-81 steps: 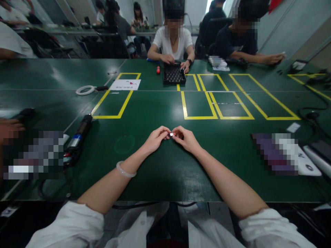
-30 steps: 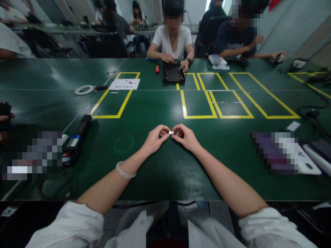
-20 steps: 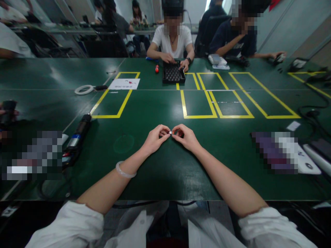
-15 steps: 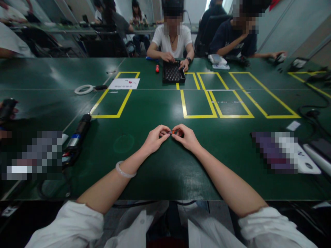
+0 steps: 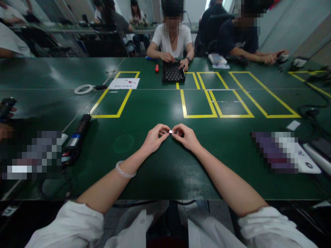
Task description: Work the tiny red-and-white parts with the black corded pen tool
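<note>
Above the green table (image 5: 165, 172), both my hands meet over its middle. Between their fingertips is a small red-and-white piece (image 5: 171, 131), too tiny to make out its kind. My left hand (image 5: 157, 137) pinches its left end with thumb and forefinger, and a pale bangle circles that wrist. From the other side, the thumb and fingers of my right hand (image 5: 184, 136) close on the right end. The fingertips cover part of the piece.
Yellow tape outlines (image 5: 199, 116) mark the table ahead. Across it, a person in white handles a black tray (image 5: 173, 72) beside a small red object (image 5: 157, 68). A black cylindrical tool (image 5: 77, 136) lies left; a phone-like white slab (image 5: 306, 162) lies right.
The piece between my fingers appears turned: it looked orange-red and dark, and now shows a bright white face. My hands have barely moved. The person at far right has lowered an arm.
</note>
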